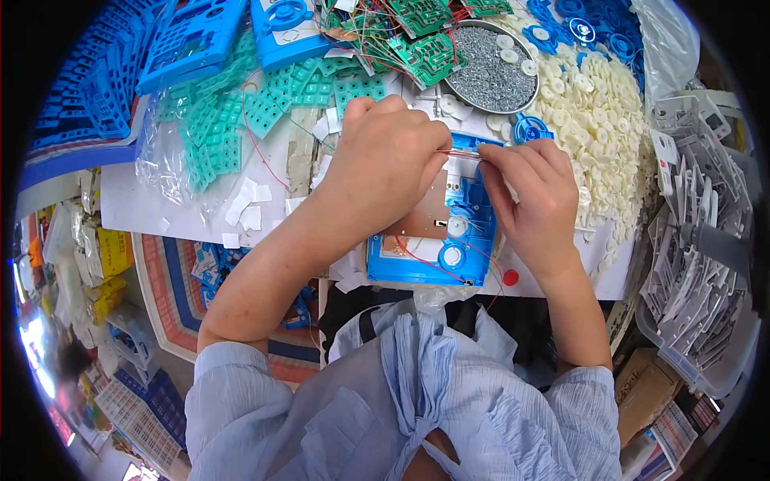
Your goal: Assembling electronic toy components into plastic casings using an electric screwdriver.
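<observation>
A blue plastic housing lies open on the white table in front of me, with a brown circuit board and thin red wires inside it. My left hand rests over the upper part of the housing and pinches a thin red wire at its fingertips. My right hand lies along the housing's right side, its fingers pinching the same wire from the other end. Both hands nearly touch above the housing's top edge.
A round metal dish of small screws stands behind the hands. White plastic discs pile at the right. Green circuit boards, teal keypad mats, and blue casings cover the back. A bin of grey parts sits at the right.
</observation>
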Demonstrator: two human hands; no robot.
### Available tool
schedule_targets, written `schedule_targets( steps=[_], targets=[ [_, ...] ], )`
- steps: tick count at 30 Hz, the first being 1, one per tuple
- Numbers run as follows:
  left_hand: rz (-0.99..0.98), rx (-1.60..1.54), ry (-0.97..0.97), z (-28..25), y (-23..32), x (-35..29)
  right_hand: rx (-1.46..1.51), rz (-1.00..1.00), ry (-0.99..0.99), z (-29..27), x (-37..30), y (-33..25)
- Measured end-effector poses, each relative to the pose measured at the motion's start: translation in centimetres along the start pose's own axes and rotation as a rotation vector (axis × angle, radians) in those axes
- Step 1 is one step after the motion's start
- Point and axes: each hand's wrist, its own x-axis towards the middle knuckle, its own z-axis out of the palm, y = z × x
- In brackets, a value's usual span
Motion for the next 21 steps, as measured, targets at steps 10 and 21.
schedule_targets(
  steps=[10, 21],
  targets=[
    [-0.041, -0.128, 0.012, -0.1, -0.6, 0.2, -0.122, -0.006, -0.214, -1.1, 1.3, -1.6],
    [0.1, 0.121, -0.035, 0.5, -0.2, -0.1, -0.249, -0.165, -0.375, -0.7, 2.4, -3.7]
  ],
)
